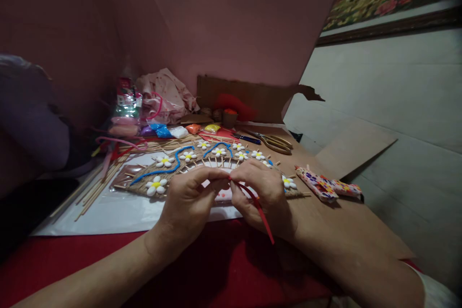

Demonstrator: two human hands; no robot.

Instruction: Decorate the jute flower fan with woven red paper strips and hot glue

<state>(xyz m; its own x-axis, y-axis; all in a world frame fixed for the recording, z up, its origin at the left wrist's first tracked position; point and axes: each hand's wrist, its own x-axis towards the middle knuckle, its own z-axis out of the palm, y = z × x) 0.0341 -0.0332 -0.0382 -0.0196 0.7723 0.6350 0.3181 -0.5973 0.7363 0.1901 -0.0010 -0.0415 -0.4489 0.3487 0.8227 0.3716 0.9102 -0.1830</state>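
Note:
My left hand (191,202) and my right hand (263,192) meet at the middle, above the table's near edge. Both pinch a thin red pipe cleaner (265,219); its free end hangs down to the right below my right hand. The stretch between my fingertips is mostly hidden. Just behind my hands lies a fan-shaped piece (173,180) of wound twine over wooden sticks. White clay flowers (156,186) with yellow centres and wavy blue strips (155,172) decorate it. My hands cover part of its lower edge.
Bare wooden sticks (90,197) lie at the left. Clay packets (162,130) and a crumpled pink bag (166,96) stand at the back. Scissors (276,143) and a blue-handled tool (249,139) rest behind the fan. A flower-patterned item (325,185) lies right, on brown cardboard (346,231).

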